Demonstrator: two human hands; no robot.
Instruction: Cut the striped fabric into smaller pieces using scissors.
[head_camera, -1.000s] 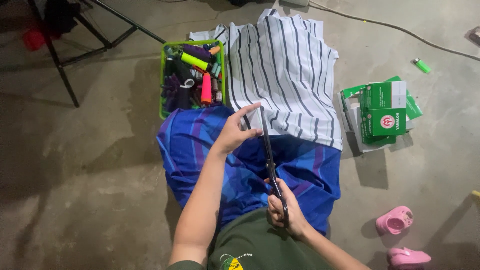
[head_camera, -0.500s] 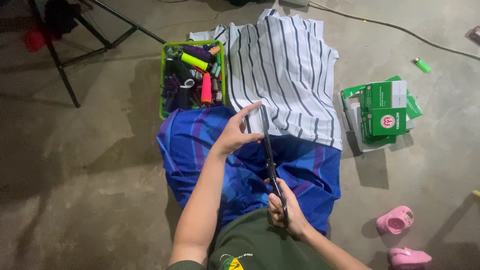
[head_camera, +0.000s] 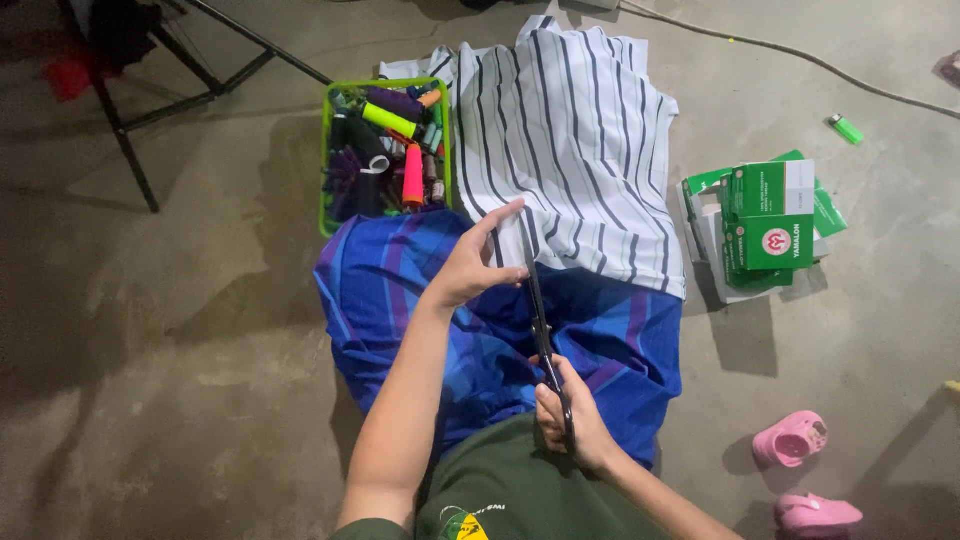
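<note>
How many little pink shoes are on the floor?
2. One pink shoe lies on the concrete at lower right; the other pink shoe sits just below it by the frame's bottom edge. None seem hidden.

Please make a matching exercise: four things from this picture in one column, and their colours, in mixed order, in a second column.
Things:
1. basket
2. small shoes
3. cloth under the left hand
4. boxes

Colours:
a. pink
b. blue with purple stripes
c. green and white
d. bright green

Pairs: 1-d, 2-a, 3-b, 4-c
</note>
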